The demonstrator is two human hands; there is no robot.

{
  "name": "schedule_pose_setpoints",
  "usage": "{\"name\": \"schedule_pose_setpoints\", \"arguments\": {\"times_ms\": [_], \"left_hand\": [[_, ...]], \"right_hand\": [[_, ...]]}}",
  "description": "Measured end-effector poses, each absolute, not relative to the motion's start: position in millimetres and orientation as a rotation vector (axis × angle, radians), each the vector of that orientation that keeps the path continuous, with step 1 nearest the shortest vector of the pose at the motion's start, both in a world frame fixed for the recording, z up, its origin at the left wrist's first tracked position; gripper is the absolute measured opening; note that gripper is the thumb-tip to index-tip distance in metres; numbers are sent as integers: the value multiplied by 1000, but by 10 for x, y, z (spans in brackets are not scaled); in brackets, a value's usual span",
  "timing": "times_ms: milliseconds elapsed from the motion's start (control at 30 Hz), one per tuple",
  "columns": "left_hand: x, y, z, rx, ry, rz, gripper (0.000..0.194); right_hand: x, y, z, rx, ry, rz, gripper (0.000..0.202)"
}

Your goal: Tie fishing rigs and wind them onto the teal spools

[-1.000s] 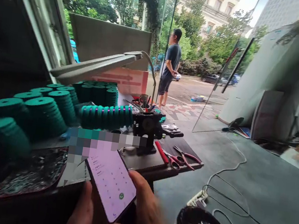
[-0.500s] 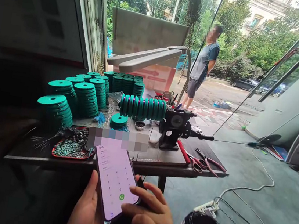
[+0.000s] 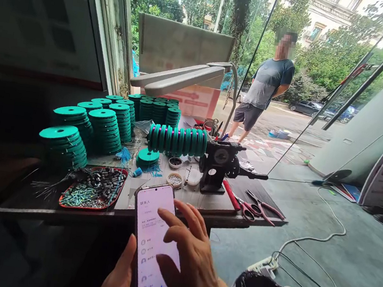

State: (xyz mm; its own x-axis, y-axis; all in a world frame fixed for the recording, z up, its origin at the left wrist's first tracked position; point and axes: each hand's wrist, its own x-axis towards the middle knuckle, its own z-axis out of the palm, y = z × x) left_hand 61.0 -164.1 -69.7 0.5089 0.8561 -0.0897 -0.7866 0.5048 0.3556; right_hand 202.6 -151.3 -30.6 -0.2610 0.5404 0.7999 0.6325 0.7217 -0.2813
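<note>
The left hand cradles the phone in a closed grip from below, tilting its screen toward the viewer in front of the desk, leaving the right hand, fingers spread, free to tap it.

Left hand low at frame bottom, palm up, thumb raised along its right side, fingers curled closed in a grip; right hand above it, palm down, fingers spread and extended forward-left, wrist bottom right.
</note>
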Motion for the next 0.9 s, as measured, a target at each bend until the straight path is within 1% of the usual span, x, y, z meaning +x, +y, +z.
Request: {"name": "schedule_pose_setpoints", "arguments": {"times_ms": [133,300,433,533,667,833,900], "left_hand": [[571,-1638,-793,255,375,1027,47],[583,-1644,-790,231,316,1034,48],[624,-1677,-703,156,251,979,48],[625,-1684,-647,141,244,944,52],[604,-1668,-612,203,234,982,56],[598,-1640,-606,295,83,949,64],[598,-1635,-595,287,43,920,63]], "right_hand": [[2001,-1488,-295,-915,-1992,-135,9],[1979,-1509,-350,-895,-1972,-176,8],[2026,-1596,-412,-757,-1839,-269,15],[2082,-1660,-440,-677,-1889,-250,19],[2098,-1676,-476,-650,-1971,-183,19],[2009,-1631,-571,-647,-1989,-199,20],[1974,-1616,-609,-649,-2007,-225,23]]}}
